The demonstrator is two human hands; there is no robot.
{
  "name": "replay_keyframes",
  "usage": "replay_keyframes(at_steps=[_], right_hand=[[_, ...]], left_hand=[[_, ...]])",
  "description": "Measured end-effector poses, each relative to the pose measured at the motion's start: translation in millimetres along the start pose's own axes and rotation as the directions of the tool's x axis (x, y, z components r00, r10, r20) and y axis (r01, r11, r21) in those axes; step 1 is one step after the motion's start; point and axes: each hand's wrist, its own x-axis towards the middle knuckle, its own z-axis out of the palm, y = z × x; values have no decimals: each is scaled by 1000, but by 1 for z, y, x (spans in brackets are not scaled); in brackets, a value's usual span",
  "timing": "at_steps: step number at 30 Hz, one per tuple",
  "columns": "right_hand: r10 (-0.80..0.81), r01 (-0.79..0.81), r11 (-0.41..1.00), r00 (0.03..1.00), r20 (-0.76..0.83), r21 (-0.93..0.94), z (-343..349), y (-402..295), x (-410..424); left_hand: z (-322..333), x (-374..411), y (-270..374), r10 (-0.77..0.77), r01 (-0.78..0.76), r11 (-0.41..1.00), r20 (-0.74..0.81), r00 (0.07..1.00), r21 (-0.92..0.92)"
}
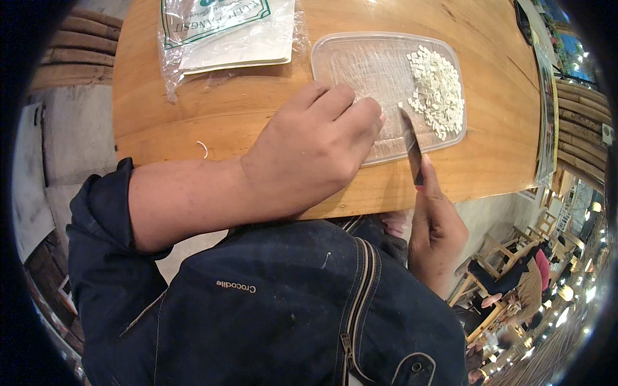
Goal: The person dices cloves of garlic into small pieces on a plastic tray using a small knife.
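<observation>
My left hand (321, 132) rests with curled fingers over the left part of a clear plastic lid (376, 62) or shallow tray, which is scored with cut marks. Whatever its fingertips hold is hidden beneath the hand. At the lid's near right edge, my right hand (437, 222) grips a small knife (413, 149), its blade slanting up over the lid. One tiny white square piece (400, 104) lies by the blade's tip. A heap of small off-white square pieces (437, 91) covers the right side of the lid.
On the wooden table (231, 111), a clear plastic bag (231, 43) with printing holds off-white sheets. A thin white curved strip (203, 149) lies near my left forearm. The table's near edge runs against my dark jacket. People sit at other tables at the lower right.
</observation>
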Motion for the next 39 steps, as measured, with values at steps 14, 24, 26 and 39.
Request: replay_keyframes(at_steps=[14, 24, 26, 39], right_hand=[[-77, 77, 997, 997, -3, 15, 13, 9, -2], [-125, 121, 981, 992, -18, -150, 15, 2, -5], [-182, 176, 953, 983, -3, -246, 21, 1, -3], [-150, 144, 980, 988, -35, -137, 8, 5, -6]], left_hand=[[0, -1, -1, -14, 14, 999, -15, 1000, -52], [-3, 3, 2, -34, 35, 999, 29, 999, -33], [-2, 0, 6, -41, 41, 999, 42, 998, 2], [-1, 0, 6, -43, 43, 999, 18, 999, -11]])
